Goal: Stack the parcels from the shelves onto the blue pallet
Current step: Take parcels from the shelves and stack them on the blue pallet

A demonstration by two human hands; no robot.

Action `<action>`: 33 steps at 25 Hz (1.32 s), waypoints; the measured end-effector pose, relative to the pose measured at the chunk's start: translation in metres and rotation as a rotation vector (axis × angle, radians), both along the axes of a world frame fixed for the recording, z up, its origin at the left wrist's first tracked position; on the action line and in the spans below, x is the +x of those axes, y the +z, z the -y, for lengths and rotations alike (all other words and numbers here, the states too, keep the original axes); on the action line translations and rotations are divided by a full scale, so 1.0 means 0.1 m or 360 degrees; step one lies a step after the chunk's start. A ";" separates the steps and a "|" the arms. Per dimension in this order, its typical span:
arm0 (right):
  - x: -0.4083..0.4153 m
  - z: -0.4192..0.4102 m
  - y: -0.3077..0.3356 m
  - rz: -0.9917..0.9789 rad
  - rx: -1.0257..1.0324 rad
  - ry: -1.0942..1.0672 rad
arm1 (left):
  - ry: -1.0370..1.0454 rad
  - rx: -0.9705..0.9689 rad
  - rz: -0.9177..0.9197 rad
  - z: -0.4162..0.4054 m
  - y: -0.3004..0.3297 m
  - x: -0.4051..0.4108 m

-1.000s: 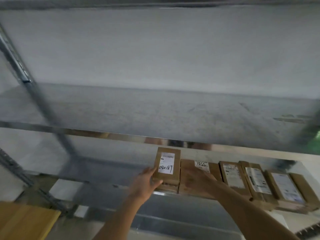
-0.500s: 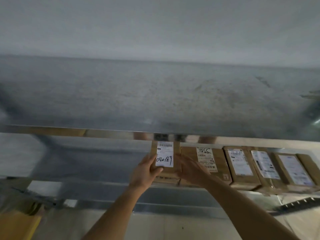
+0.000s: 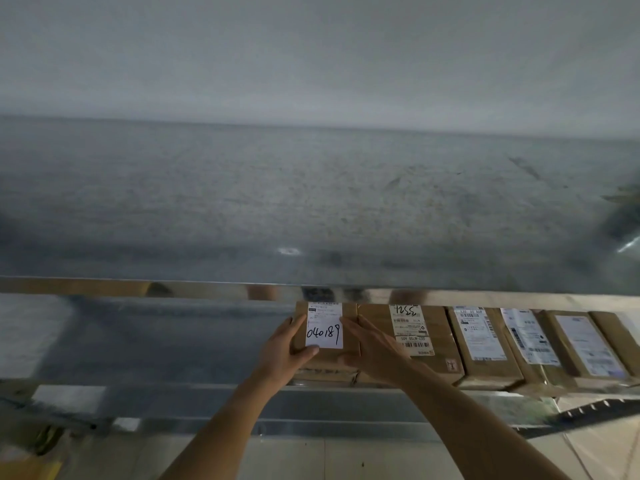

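Observation:
A small brown parcel (image 3: 325, 355) with a white label reading 040189 lies at the left end of a row on the lower metal shelf (image 3: 145, 341). My left hand (image 3: 282, 355) grips its left side, thumb across the front edge of the top. My right hand (image 3: 372, 355) holds its right side, fingers lying along the seam to the neighbouring parcel (image 3: 412, 334). More labelled brown parcels (image 3: 481, 341) run in a row to the right. The blue pallet is out of view.
A wide grey metal shelf board (image 3: 311, 209) hangs just above the parcels, its shiny front lip (image 3: 207, 289) close over them. A lower rail (image 3: 311, 424) crosses in front. Pale floor shows below. A yellow-brown object (image 3: 31, 469) sits at the bottom left.
My right hand slid left off the neighbouring parcel onto the right side of the 040189 parcel. The left hand kept its grip. The view has shifted left and slightly down.

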State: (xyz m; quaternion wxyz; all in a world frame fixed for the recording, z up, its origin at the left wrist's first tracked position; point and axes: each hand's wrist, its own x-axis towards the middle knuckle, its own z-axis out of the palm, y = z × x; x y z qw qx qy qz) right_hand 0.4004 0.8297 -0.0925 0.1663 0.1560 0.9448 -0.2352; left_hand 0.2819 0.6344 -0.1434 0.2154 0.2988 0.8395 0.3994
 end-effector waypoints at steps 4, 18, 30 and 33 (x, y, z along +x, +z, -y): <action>-0.03 -0.03 -0.10 -0.0003 -0.0026 -0.0010 | 0.0020 0.0063 0.0122 0.01 -0.13 -0.03; 0.05 0.22 -0.08 -0.0191 -0.0159 0.0081 | 0.0224 0.0343 0.0106 0.34 0.13 0.32; 0.61 0.91 0.71 -0.0451 -0.0448 0.0571 | 0.0635 0.0326 -0.0061 1.34 1.11 1.56; 0.87 1.21 0.99 -0.0506 -0.0451 0.0774 | 0.0776 0.0235 -0.0167 1.68 1.45 2.08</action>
